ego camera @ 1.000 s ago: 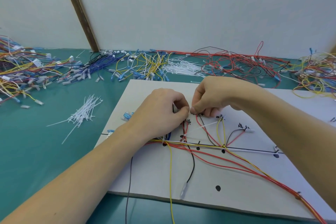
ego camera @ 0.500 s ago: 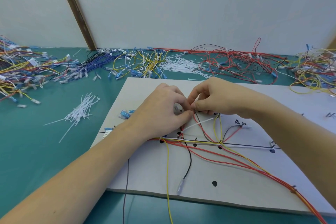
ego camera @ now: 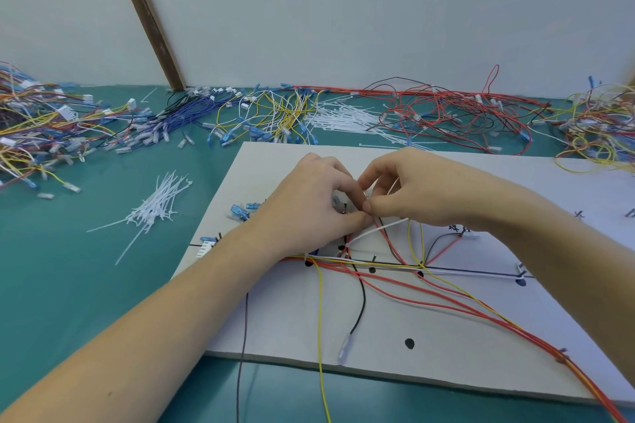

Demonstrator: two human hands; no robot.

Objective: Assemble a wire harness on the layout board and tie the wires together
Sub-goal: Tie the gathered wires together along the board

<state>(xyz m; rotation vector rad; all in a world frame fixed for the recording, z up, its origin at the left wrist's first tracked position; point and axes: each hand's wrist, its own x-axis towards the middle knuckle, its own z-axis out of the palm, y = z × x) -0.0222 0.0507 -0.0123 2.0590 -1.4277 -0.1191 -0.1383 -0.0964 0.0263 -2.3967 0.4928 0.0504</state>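
A white layout board (ego camera: 446, 347) lies on the green table. Red, yellow, black and white wires (ego camera: 388, 271) run across it along a drawn black line. My left hand (ego camera: 309, 213) and my right hand (ego camera: 412, 189) meet fingertip to fingertip over the upper middle of the board. Both pinch a small spot where a branch of red and black wires rises. A white cable tie (ego camera: 378, 230) trails down and left from my right fingertips towards the wire bundle. What lies between the fingers is hidden.
A loose heap of white cable ties (ego camera: 154, 206) lies left of the board. Piles of coloured wires with connectors (ego camera: 261, 117) line the back of the table, with more ties (ego camera: 347, 120) there. A brown strip (ego camera: 144, 14) leans on the wall.
My hands have stayed together on the same spot, the right fingers shifting slightly. The tie's loose tail now points further right and lies flatter.
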